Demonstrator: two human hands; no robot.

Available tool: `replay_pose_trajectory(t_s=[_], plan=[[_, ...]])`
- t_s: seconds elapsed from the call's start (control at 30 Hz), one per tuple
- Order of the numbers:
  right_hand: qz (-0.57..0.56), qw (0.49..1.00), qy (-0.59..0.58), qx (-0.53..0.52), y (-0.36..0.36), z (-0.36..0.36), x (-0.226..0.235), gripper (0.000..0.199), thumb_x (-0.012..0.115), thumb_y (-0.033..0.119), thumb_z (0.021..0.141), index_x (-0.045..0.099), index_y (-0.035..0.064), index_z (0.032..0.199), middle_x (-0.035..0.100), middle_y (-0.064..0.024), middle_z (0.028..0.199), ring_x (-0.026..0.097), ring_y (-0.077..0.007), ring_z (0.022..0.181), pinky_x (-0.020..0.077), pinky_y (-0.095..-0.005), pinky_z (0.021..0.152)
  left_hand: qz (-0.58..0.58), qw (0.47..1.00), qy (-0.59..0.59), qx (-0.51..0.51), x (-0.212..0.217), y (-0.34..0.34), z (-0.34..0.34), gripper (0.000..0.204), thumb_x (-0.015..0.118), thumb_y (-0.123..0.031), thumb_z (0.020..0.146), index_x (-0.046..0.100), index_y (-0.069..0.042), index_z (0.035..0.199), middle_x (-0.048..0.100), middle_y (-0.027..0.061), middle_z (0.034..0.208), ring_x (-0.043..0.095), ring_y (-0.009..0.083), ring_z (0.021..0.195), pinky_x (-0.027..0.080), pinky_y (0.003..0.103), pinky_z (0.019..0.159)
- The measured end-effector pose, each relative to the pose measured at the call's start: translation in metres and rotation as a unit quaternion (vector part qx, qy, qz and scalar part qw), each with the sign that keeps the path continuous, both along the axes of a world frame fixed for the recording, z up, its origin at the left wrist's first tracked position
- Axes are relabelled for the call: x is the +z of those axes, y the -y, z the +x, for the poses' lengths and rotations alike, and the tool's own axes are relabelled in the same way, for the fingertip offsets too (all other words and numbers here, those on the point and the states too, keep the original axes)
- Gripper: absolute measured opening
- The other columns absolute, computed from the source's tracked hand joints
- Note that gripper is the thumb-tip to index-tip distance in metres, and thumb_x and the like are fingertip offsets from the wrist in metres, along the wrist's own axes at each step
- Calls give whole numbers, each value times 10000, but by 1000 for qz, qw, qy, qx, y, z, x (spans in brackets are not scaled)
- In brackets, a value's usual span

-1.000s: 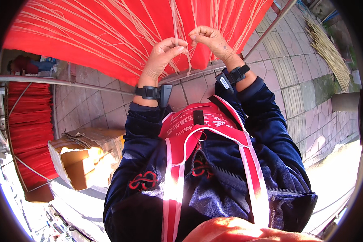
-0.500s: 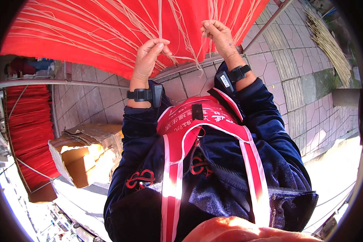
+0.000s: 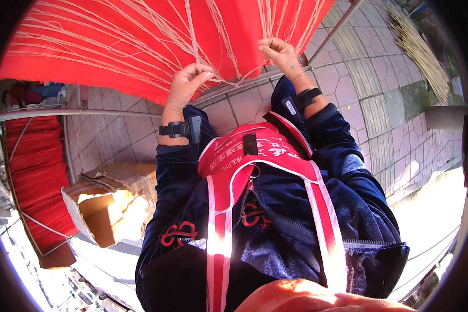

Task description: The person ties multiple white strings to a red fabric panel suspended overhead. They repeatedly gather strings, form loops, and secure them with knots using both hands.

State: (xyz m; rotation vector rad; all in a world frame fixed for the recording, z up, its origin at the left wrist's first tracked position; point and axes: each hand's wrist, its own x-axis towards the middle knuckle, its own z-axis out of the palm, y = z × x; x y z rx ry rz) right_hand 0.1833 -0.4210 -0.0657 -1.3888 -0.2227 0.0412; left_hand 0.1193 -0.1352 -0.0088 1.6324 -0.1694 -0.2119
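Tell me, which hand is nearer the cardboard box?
Left. The left hand is up at the pale strings, above the box on the left; the right hand is farther off to the right.

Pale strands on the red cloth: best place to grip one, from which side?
Pinch a pale strand near its lower end at the red cloth's edge, coming from below. The strands lie flat higher up but hang free there, where left hand and right hand work.

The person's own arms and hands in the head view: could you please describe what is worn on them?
Both arms wear dark blue jacket sleeves. The left hand and right hand are bare, without gloves. Each wrist carries a black strap: the left wristband holds a small black box, the right wristband a watch-like buckle.
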Motion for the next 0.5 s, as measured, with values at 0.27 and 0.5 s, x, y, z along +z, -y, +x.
replay_pose_trajectory(t_s=[0.27, 0.5], plan=[[-31, 998, -36, 46, 8, -3, -29, 188, 653, 164, 893, 668, 28, 1022, 648, 10, 856, 564, -55, 724, 475, -219, 678, 83, 994, -60, -47, -59, 12, -4, 146, 642, -129, 867, 658, -7, 944, 644, 5, 851, 582, 80, 800, 467, 231, 742], [63, 985, -8, -162, 54, 17, -19, 150, 659, 167, 884, 691, 21, 881, 663, -31, 737, 561, -61, 632, 458, -216, 615, 191, 972, -122, 62, -95, -49, -10, 168, 614, -160, 870, 663, -4, 906, 644, 24, 789, 584, 97, 751, 457, 240, 706]])
